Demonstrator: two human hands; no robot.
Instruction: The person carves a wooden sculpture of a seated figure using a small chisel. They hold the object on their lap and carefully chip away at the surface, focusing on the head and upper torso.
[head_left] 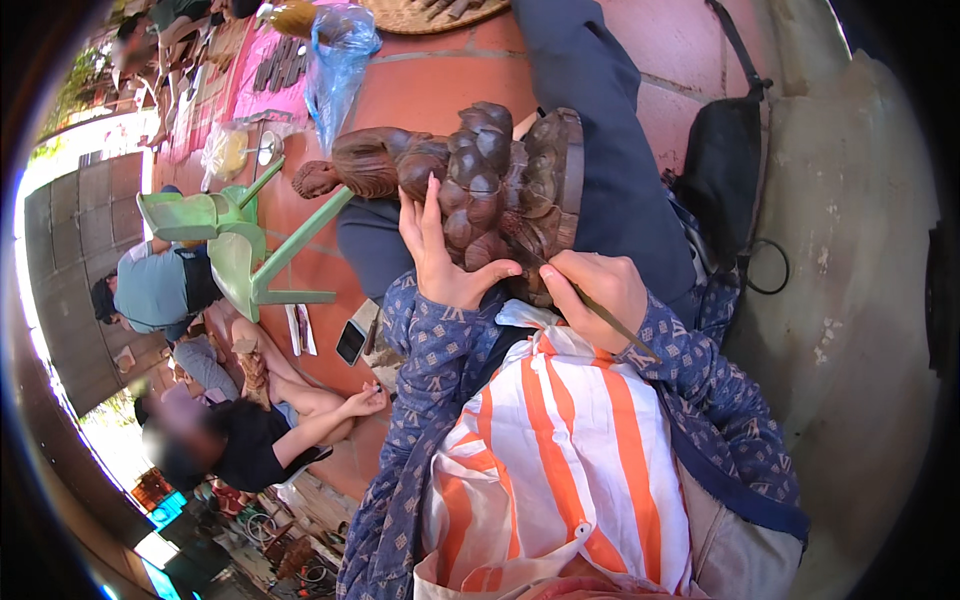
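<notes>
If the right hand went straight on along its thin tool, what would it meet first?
The right hand would likely meet the dark carving first; whether the thin tool touches it is unclear.

Red-orange tiled floor (440, 85) spreads beyond and left of the fingers (433, 225). Left of them is a green plastic chair (232, 265); farther left, glaring daylight (105, 425) edges a grey wall (85, 230). Well right of them, a stained grey surface (850, 300), wall or floor unclear.

No readable text, labels or numbers.
</notes>
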